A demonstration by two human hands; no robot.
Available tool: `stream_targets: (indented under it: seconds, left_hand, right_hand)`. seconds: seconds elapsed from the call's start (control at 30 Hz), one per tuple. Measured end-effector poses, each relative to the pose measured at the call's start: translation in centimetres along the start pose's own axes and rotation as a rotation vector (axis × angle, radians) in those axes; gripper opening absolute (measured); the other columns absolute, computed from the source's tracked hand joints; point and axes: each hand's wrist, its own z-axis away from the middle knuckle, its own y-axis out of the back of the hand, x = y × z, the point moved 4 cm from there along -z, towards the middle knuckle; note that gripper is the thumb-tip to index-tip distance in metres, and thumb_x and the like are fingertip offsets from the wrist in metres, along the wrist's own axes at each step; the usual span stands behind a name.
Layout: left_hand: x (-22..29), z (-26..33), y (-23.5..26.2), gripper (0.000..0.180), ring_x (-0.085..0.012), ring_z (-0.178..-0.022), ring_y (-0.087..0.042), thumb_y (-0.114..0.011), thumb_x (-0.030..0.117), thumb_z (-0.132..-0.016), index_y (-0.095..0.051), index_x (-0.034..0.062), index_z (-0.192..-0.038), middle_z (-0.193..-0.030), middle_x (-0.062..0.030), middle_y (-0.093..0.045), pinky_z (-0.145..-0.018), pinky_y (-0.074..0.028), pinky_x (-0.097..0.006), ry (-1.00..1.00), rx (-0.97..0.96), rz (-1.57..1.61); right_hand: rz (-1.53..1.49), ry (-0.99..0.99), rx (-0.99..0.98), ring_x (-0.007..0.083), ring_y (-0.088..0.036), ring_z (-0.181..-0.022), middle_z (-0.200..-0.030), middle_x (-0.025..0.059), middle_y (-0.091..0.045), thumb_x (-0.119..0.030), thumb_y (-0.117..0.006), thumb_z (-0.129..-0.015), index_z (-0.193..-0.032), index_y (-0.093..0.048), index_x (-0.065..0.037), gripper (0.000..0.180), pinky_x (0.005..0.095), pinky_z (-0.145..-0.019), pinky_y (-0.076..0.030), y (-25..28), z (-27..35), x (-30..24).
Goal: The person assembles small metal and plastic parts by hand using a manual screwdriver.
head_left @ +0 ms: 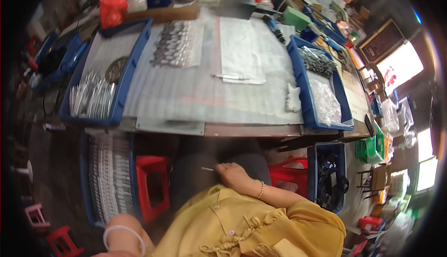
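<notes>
Over my lap, my right hand (235,175) is closed with its fingers bent. From its fingertips juts a short, thin silver metal piece (207,168). My left hand (125,220) is low at the left, beside a blue bin (132,178) packed with rows of slim silver pieces; its fingers do not show. On the table, a slim silver rod-like tool (231,77) lies across the lower part of a white sheet (240,43). Left of that sheet, several small metal parts (176,43) are laid out in rows.
A blue tray (123,87) at the table's left holds silver strips; another blue tray (305,96) at the right holds dark metal parts and a plastic bag. Red stools (151,164) stand under the front edge. A black-and-teal tool (274,28) lies toward the back.
</notes>
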Motion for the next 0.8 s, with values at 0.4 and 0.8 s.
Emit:
stream_targets:
  seconds: [0.4,0.8]
  left_hand:
    - [-2.0,1.0,-2.0,0.02,-0.0211,-0.078,-0.054,-0.052,0.03,-0.095,-0.049,0.0158,-0.081,-0.088,-0.0018,-0.051,-0.069,-0.042,-0.034,0.154,0.216,0.868]
    - [-5.7,2.0,-6.8,0.039,-0.0313,-0.107,-0.056,-0.055,0.026,-0.092,-0.052,0.0076,-0.125,-0.112,-0.0147,-0.058,-0.089,-0.044,-0.045,-0.124,0.391,0.684]
  right_hand:
    - [-0.314,-0.13,0.018,0.0426,-0.06,-0.087,-0.099,0.0208,-0.059,-0.01,-0.051,-0.09,-0.114,-0.047,-0.003,0.026,0.0486,-0.07,-0.051,-1.4,-1.6,0.5]
    - [-0.428,-0.092,0.039,0.0395,-0.061,-0.089,-0.101,0.0188,-0.058,-0.013,-0.052,-0.092,-0.118,-0.048,-0.004,0.028,0.0463,-0.071,-0.051,-1.1,-2.3,0.7]
